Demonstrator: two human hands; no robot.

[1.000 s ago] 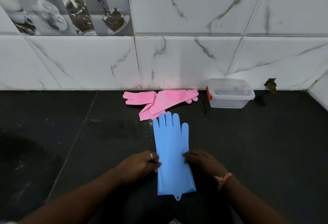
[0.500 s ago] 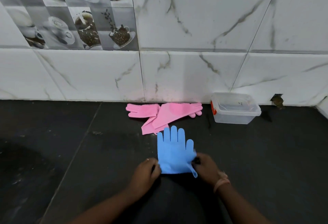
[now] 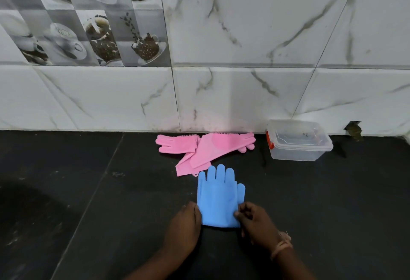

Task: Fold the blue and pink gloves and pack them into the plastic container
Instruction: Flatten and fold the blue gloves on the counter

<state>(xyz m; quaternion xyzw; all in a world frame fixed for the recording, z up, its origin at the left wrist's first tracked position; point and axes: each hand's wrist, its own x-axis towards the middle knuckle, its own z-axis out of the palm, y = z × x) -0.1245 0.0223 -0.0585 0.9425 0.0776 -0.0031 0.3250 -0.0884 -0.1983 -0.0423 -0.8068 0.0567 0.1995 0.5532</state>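
Observation:
A blue glove lies folded in half on the black counter, its fingers pointing to the wall. My left hand pinches its lower left edge. My right hand holds its lower right edge with the fingertips. Two pink gloves lie crossed just behind it, near the wall. The clear plastic container with a red clip stands at the right by the wall, its lid on.
The black counter stretches wide to the left and right. A white marble-tiled wall closes off the back. A small hole shows in the wall right of the container.
The blue glove lay flat at full length a second ago. Its cuff half has been folded up over the palm, so it is now half as long. Both hands moved forward with it.

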